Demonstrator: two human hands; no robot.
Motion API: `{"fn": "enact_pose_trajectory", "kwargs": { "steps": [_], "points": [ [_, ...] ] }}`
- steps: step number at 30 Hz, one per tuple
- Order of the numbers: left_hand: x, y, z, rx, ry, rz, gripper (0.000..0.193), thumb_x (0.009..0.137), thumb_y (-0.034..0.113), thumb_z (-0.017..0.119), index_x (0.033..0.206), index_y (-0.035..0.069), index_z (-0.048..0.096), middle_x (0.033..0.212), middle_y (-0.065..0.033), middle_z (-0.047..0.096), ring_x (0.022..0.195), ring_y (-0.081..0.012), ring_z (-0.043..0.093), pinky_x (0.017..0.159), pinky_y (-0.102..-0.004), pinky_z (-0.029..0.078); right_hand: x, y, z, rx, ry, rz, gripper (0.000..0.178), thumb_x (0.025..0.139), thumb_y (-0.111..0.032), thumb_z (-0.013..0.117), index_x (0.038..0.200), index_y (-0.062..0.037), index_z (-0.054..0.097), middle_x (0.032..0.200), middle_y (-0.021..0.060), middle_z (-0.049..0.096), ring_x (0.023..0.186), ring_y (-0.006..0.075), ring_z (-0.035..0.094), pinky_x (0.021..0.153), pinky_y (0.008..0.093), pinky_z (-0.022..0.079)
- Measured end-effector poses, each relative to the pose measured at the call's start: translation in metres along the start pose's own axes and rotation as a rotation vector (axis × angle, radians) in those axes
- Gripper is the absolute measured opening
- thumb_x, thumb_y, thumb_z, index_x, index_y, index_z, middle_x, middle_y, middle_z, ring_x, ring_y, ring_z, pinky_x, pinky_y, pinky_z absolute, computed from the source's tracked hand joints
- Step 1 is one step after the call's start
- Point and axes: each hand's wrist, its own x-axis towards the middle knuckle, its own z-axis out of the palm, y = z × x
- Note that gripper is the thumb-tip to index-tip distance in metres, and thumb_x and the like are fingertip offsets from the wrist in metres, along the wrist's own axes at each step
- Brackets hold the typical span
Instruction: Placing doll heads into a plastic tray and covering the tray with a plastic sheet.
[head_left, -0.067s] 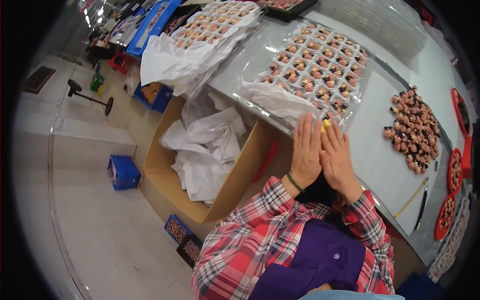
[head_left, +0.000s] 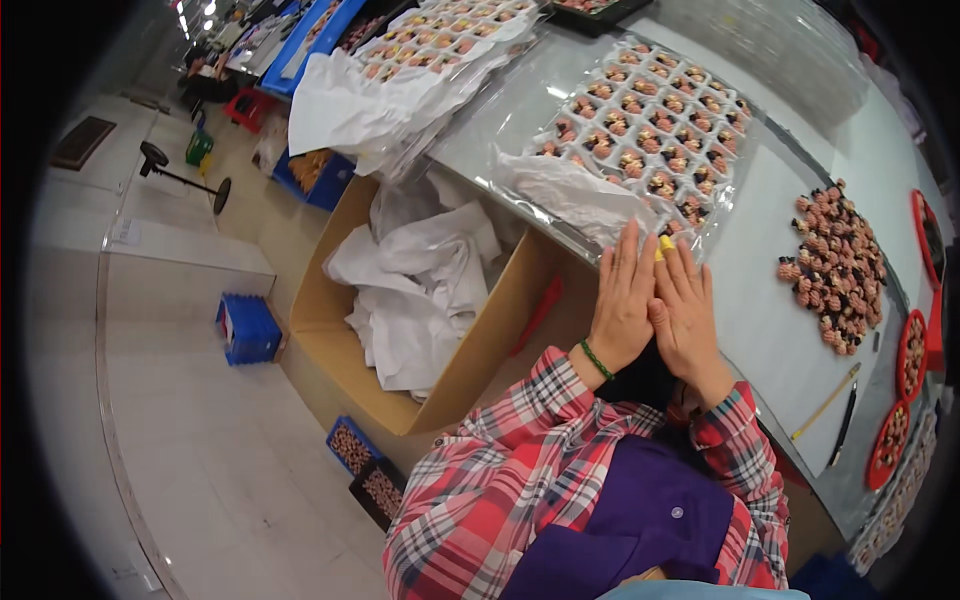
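Side by side at the table's near edge, my left hand (head_left: 622, 310) and my right hand (head_left: 688, 320) lie flat with fingers stretched out, holding nothing. A yellow wrap covers one right fingertip. Just beyond the fingers lies a clear plastic-covered tray (head_left: 588, 160) with white cups, each with a small pink-and-dark ridged piece. Crumpled white paper (head_left: 575, 192) runs along its near left edge, close to my left fingertips. Whether my fingertips press on the paper or plastic, I cannot tell.
On the right are a heap of loose pieces (head_left: 838, 265), a thin yellow stick (head_left: 826, 402), a black tool (head_left: 844, 424) and red bowls (head_left: 888, 445). At the left, a cardboard box (head_left: 322, 350) holds white paper, below stacked filled trays (head_left: 420, 60). Blue crates (head_left: 250, 328) stand on the floor.
The tray, box and table have shifted slightly rightward in the picture, as the view moved. My hands have stayed flat by the tray's near edge, with little change.
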Motion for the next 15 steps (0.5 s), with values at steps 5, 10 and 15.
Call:
{"fn": "enact_pose_trajectory", "kwargs": {
  "steps": [5,10,15],
  "points": [
    [0.003,-0.015,-0.048,-0.294,0.014,-0.096,0.039,0.084,0.002,0.05,0.123,0.0,0.05,0.128,-0.0205,0.047,0.119,-0.0332,0.047,0.099,-0.0405,0.036,0.004,-0.009,0.001,-0.006,-0.036,0.0,0.051,0.095,-0.03,0.039,0.138,-0.0038,0.035,0.146,0.0156,0.029,0.138,0.0327,0.02,0.108,0.0541,0.013],
    [-0.002,-0.103,-0.166,-0.019,0.405,-0.317,0.015,0.083,0.003,0.056,0.097,0.002,0.061,0.094,-0.0086,0.061,0.083,-0.0206,0.059,0.075,-0.0313,0.047,-0.01,-0.008,-0.01,0.186,0.213,-0.004,0.05,0.094,-0.026,0.043,0.137,-0.0019,0.035,0.145,0.0211,0.025,0.136,0.0335,0.023,0.109,0.0473,0.017],
    [-0.138,-0.339,-0.295,0.51,0.648,-1.022,0.038,0.071,0.015,0.064,0.104,-0.001,0.059,0.103,-0.0174,0.062,0.093,-0.0321,0.06,0.078,-0.0416,0.047,-0.027,-0.003,-0.024,0.399,0.324,0.106,0.045,0.096,-0.024,0.039,0.132,0.0031,0.04,0.137,0.0204,0.041,0.129,0.0311,0.036,0.108,0.0379,0.024]
  ]
}}
